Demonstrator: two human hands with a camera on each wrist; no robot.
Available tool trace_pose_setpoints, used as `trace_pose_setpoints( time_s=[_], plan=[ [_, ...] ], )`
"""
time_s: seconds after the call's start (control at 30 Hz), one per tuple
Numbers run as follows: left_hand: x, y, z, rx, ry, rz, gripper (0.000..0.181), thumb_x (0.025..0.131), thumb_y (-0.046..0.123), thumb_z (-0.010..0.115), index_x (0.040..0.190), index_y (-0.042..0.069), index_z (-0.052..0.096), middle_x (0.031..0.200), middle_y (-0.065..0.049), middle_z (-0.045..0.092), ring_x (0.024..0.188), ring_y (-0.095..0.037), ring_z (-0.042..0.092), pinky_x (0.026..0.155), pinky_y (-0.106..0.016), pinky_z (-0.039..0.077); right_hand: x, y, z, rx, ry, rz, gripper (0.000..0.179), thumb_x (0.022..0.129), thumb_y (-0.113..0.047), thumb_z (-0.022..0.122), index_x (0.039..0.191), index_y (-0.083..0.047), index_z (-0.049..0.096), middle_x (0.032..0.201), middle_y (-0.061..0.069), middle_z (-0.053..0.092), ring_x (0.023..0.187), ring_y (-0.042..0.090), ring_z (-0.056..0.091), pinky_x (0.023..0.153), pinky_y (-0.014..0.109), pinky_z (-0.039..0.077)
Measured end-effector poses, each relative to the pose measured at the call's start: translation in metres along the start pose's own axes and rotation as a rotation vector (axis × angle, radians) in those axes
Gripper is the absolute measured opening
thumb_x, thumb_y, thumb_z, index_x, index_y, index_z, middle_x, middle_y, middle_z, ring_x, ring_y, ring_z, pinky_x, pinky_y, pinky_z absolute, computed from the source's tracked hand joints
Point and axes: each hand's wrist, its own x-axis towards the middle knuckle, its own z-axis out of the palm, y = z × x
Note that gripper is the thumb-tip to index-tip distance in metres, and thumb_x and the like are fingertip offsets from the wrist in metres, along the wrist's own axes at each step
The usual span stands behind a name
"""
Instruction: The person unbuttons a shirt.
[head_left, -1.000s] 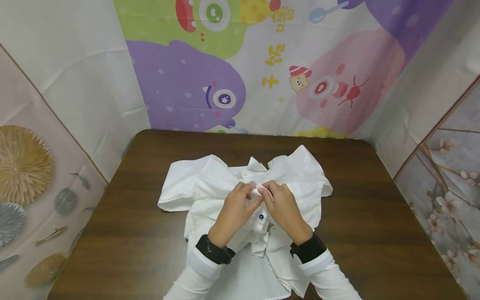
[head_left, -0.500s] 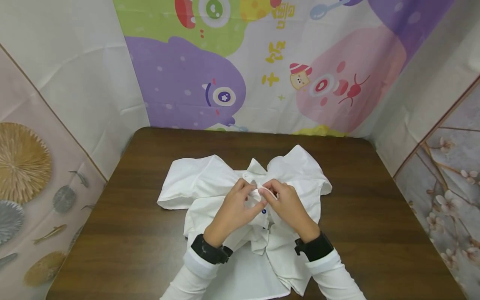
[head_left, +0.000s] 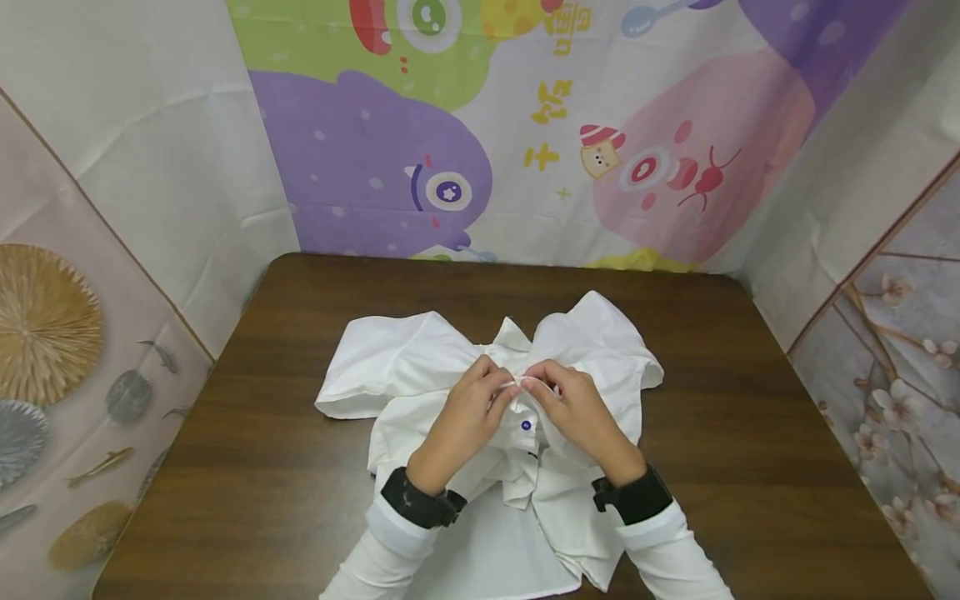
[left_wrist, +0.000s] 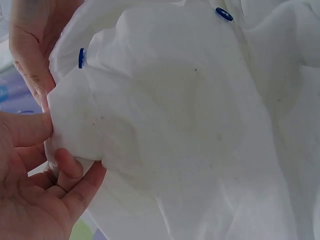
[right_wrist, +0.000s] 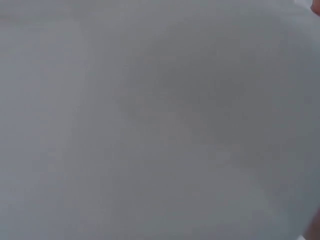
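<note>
A white short-sleeved shirt (head_left: 420, 358) with a pointed collar lies spread on the table, its front partly bunched. My left hand (head_left: 468, 412) pinches the front edge just below the collar. Close beside it, my right hand (head_left: 573, 408) pinches the same part of the cloth, the fingertips of both hands nearly meeting. Below them a blue button (head_left: 527, 426) shows on the front. In the left wrist view, thumb and fingers grip the cloth edge near a blue button (left_wrist: 81, 58), and another blue button (left_wrist: 224, 14) sits farther along. White cloth fills most of the right wrist view.
The dark brown wooden table (head_left: 300, 492) carries the shirt. Behind it hangs a cartoon-printed cloth (head_left: 390, 167), with patterned panels at both sides. Black bands (head_left: 423, 498) circle both wrists, over white sleeves.
Over the last second my right wrist has shifted slightly right. My left thumb has drawn in toward its fingers on the cloth edge, and the blue button below shows more fully than half a second ago.
</note>
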Motion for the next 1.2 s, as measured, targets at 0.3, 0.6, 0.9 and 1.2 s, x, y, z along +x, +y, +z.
trace_pose_setpoints(
  time_s=[0.3,0.6,0.9,1.2],
  plan=[
    [-0.0004,-0.0017,-0.0002,-0.02,-0.007,0.016,0.012,0.09,0.011,0.059,0.079,0.006,0.06,0.078,-0.004,0.047,0.07,-0.015,0.046,0.064,-0.026,0.041,0.0012,0.0008,0.0034,0.037,0.094,-0.061,0.007,0.087,-0.014,0.064,0.088,-0.007,0.066,0.082,0.001,0.06,0.067,0.008,0.045,0.06,0.022,0.039],
    [-0.0021,-0.0027,0.0003,-0.126,-0.025,0.017,0.01,0.09,0.009,0.058,0.083,0.005,0.063,0.081,-0.004,0.049,0.071,-0.015,0.048,0.065,-0.026,0.041,0.002,-0.0021,0.0046,0.132,0.076,0.045,0.01,0.087,-0.014,0.064,0.088,-0.004,0.066,0.083,0.006,0.067,0.076,0.011,0.057,0.072,0.025,0.048],
    [-0.0042,0.0052,0.0068,-0.211,-0.038,0.078,0.01,0.09,0.007,0.057,0.09,0.002,0.066,0.085,-0.006,0.051,0.075,-0.016,0.049,0.068,-0.024,0.042,0.0048,0.0032,0.0075,0.254,0.083,0.143,0.013,0.088,-0.014,0.063,0.088,0.0,0.065,0.082,0.011,0.067,0.072,0.006,0.055,0.07,0.017,0.047],
    [-0.0079,0.002,0.0062,-0.205,-0.032,0.054,0.011,0.09,0.008,0.058,0.091,0.002,0.067,0.088,-0.007,0.053,0.075,-0.015,0.05,0.068,-0.024,0.043,0.0036,-0.0014,0.0064,0.201,0.068,0.154,0.013,0.088,-0.014,0.063,0.088,-0.002,0.065,0.083,0.009,0.067,0.075,0.013,0.057,0.073,0.021,0.048]
  ],
)
